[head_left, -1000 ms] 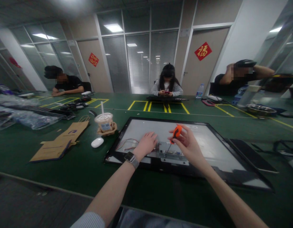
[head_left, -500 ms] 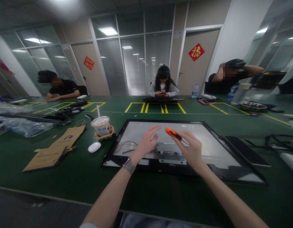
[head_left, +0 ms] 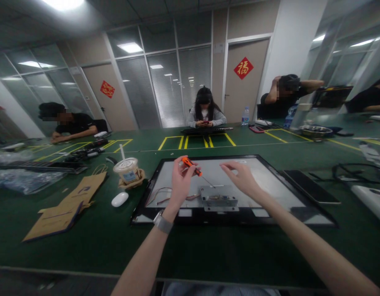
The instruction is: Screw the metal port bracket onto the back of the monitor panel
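An orange and black screwdriver (head_left: 192,166) is in my left hand (head_left: 181,181), its fingers closed around the handle. The thin shaft slants down to the right, its tip just above a metal bracket (head_left: 219,197) with connectors along its front. My right hand (head_left: 241,177) hovers to the right of the screwdriver, fingers loosely bent and nothing visible in them. Both hands are over a flat display panel (head_left: 279,193) with a grey back and black frame, lying on the green table. Thin wires (head_left: 162,195) run over the panel left of the bracket.
Left of the panel are a lidded drink cup (head_left: 127,169) in a cardboard holder, a white mouse (head_left: 119,199) and a brown paper bag (head_left: 69,201). At right lie a dark flat slab (head_left: 310,187) and a white device (head_left: 370,203). Several people sit around the table.
The screwdriver has passed from my right hand to my left, its shaft now pointing down right. My right hand has let go and moved apart. The camera view has shifted right.
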Motion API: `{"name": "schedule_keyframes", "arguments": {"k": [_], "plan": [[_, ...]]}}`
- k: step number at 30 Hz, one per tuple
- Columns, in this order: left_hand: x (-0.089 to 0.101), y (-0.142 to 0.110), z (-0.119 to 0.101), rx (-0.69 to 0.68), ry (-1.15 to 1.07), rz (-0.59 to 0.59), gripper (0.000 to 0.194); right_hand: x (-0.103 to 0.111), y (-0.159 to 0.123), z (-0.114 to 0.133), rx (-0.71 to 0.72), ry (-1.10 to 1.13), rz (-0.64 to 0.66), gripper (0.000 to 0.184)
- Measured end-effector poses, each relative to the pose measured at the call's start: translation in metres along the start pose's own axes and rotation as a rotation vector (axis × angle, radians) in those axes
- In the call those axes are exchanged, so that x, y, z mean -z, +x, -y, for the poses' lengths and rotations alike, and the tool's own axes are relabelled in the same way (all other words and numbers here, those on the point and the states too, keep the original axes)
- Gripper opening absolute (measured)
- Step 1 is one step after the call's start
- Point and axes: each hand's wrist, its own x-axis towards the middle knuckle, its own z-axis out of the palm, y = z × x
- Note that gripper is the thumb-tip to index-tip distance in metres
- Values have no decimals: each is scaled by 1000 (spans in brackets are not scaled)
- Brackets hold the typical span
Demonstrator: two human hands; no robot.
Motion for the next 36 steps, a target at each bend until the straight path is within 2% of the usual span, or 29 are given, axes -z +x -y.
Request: {"name": "schedule_keyframes", "arguments": {"k": [2, 6, 10, 17, 36], "plan": [[7, 5, -6, -3, -1, -51, 58, 5, 5, -32, -72, -148, 157, 28], [9, 3, -10, -9, 98, -52, 53, -1, -9, -89, -203, -468, 300, 42], [3, -6, -2, -98, 220, 3, 46, -13, -28, -115, -255, -554, 445, 53], [3, -13, 8, -261, 339, 29, 43, -13, -29, -118, -272, -560, 487, 59], [1, -15, 13, -313, 421, 69, 37, -12, -30, -115, -266, -567, 485, 60]]}}
